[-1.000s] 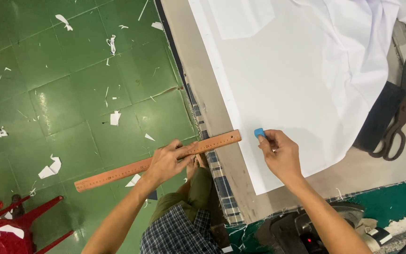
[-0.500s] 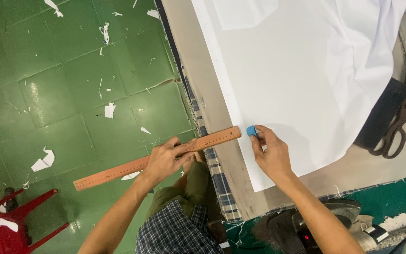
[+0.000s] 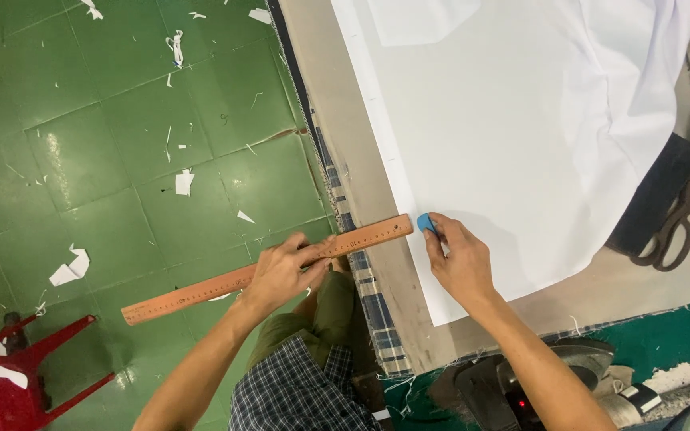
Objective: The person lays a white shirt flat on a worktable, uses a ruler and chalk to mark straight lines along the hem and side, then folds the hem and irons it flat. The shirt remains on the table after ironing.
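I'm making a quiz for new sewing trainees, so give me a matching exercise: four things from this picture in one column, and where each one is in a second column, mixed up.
Things:
1. wooden ruler
2. blue chalk
3. scissors
4. red stool

Places:
A. lying at the table's right side, beside the white fabric
B. on the green floor, lower left
C. gripped by the left hand, reaching past the table edge
D. pinched in the right hand on the fabric's edge

Pairs: 1-C, 2-D, 3-A, 4-B
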